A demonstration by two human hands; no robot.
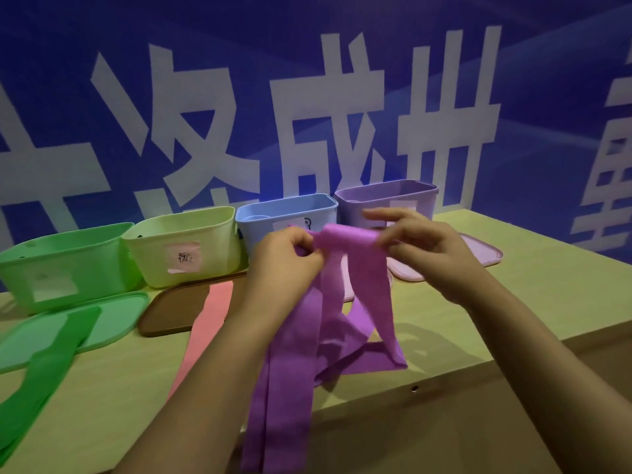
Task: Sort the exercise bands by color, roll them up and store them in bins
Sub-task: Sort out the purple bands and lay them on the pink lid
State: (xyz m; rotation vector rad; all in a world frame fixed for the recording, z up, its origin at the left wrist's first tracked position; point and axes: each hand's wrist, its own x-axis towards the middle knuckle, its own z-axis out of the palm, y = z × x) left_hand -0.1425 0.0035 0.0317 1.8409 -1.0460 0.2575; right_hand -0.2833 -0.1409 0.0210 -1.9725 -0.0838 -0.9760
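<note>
Purple band (345,323) held mid-air above tabletop (478,302), started roll lying 9-to-3 between the hands. Left hand (285,253) pinches its left end, right hand (415,239) grips the right end. Tails hang toward 6. Purple bin (386,200) at 12, nearer right hand.

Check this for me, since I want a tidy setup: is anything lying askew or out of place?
Mostly orderly. The pink band lies slanted across the brown lid, and the green band trails off the green lid toward the table edge. Neither is rolled yet.
</note>
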